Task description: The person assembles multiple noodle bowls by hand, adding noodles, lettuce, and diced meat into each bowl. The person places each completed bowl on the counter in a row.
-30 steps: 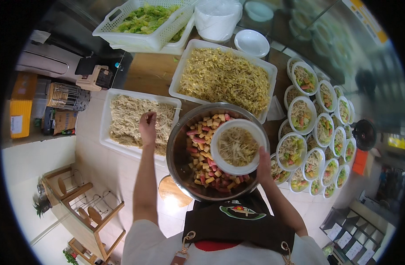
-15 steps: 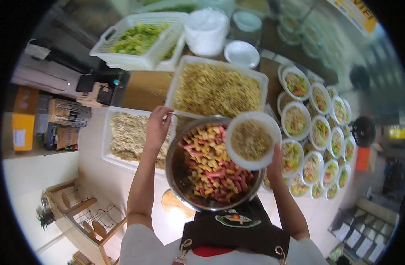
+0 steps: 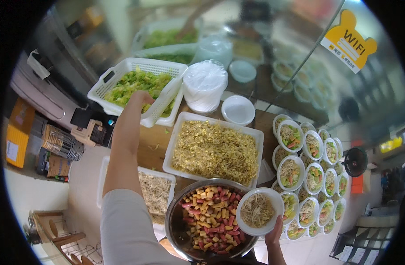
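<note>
Right hand [image 3: 274,234] gripping a white round bowl [image 3: 255,230] of bean sprouts [image 3: 257,210], seen overlapping the steel mixing bowl's [image 3: 178,234] right rim; left hand [image 3: 142,98] in the perforated basket [image 3: 150,119] of chopped lettuce [image 3: 125,86], fingers hidden, grasp indeterminable.

Round white bowl [image 3: 279,206] is streaked with thin cream sprouts [image 3: 256,211] | chopped green leaves [image 3: 131,84] are mottled with yellow | round silvery metal bowl [image 3: 177,235] is speckled inside with pink sticks [image 3: 214,229] and tan cubes [image 3: 210,194]
</note>
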`<control>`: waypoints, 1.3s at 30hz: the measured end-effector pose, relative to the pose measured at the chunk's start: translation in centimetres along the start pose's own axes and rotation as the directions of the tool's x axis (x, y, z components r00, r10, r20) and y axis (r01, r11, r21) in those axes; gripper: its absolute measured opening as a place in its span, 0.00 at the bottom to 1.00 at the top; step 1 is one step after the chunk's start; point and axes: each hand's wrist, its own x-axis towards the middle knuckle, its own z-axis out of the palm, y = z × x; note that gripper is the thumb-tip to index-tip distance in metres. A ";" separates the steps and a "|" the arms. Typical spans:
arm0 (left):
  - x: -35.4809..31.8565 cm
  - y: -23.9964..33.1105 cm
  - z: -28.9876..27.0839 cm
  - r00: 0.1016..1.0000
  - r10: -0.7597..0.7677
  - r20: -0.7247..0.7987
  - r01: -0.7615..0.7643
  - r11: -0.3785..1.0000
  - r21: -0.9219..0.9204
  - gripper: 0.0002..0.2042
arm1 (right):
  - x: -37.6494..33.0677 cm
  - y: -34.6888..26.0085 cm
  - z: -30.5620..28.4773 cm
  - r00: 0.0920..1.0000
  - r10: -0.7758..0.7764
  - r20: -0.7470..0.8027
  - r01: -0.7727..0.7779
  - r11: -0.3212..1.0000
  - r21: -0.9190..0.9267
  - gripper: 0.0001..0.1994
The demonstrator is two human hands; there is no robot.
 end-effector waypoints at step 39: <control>-38.8 25.5 -1.6 0.603 0.770 -0.207 -0.769 0.492 -0.409 0.22 | 4.2 -6.1 11.5 0.943 -0.132 0.306 -0.015 0.901 0.433 0.23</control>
